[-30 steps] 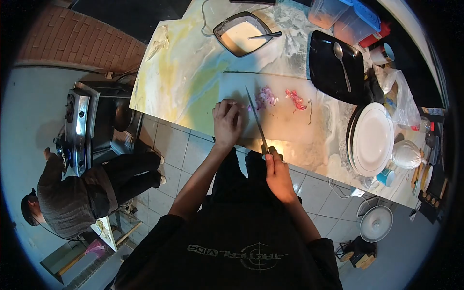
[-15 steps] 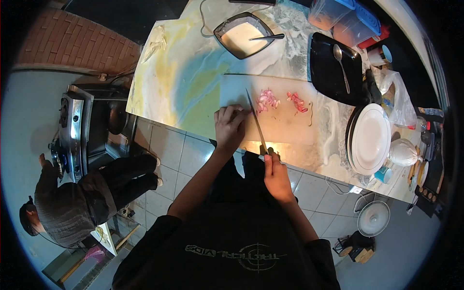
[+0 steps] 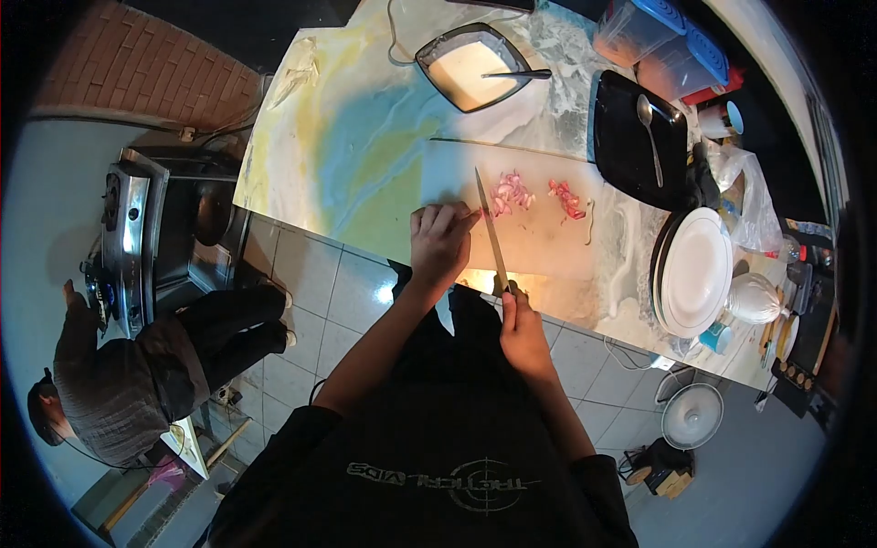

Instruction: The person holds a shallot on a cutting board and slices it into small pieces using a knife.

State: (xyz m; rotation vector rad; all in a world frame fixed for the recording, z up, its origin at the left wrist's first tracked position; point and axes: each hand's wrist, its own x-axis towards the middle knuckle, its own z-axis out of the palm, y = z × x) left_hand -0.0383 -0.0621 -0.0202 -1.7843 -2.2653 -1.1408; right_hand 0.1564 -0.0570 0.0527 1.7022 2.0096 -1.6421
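My right hand [image 3: 526,338] grips a kitchen knife [image 3: 492,233] by its dark handle, the blade pointing away from me over a pale cutting board [image 3: 548,247]. Close to the left side of the blade, my left hand [image 3: 441,242] has its fingers bent and pressed together. Something small and reddish shows at its fingertips against the blade; what it is, I cannot make out. Right of the knife lies a small heap of sliced pink shallot [image 3: 512,192]. Beyond it is a smaller pile of chopped red pieces [image 3: 566,199], perhaps chili.
A black bowl of pale batter [image 3: 466,78] with a utensil stands at the back. On the right are a black tray [image 3: 621,137] with a spoon [image 3: 650,137], stacked white plates [image 3: 699,274] and plastic containers [image 3: 685,59]. Another person [image 3: 119,393] stands left by a stove [image 3: 132,237].
The whole view has shifted slightly. The knife and both hands keep nearly the same places on the board, with the blade now closer to my left fingertips.
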